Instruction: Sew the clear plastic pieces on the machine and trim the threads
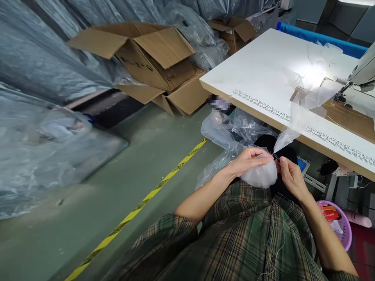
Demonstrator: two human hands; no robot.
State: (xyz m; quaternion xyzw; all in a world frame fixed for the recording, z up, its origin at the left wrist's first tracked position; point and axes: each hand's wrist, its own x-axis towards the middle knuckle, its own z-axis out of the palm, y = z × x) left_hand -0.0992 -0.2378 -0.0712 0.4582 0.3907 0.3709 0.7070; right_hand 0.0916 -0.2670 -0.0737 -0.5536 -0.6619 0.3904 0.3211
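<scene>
Above my lap, my left hand (253, 160) is closed on a gathered bundle of sheer white fabric (260, 175). A strip of the same sheer fabric (288, 137) runs from the bundle up over the table edge toward the sewing machine (361, 70). My right hand (291, 175) is closed, its thumb and fingers around small dark thread snips (275, 156). The tips of the snips are at the fabric beside my left fingertips. Most of the snips is hidden by my right fingers.
The white sewing table (249, 66) has a printed ruler along its near edge. Open cardboard boxes (158, 66) stand on the floor beyond it. Clear plastic (216, 164) hangs beside my knees. A purple basket (347, 230) stands at the right. Yellow tape (158, 187) crosses the floor.
</scene>
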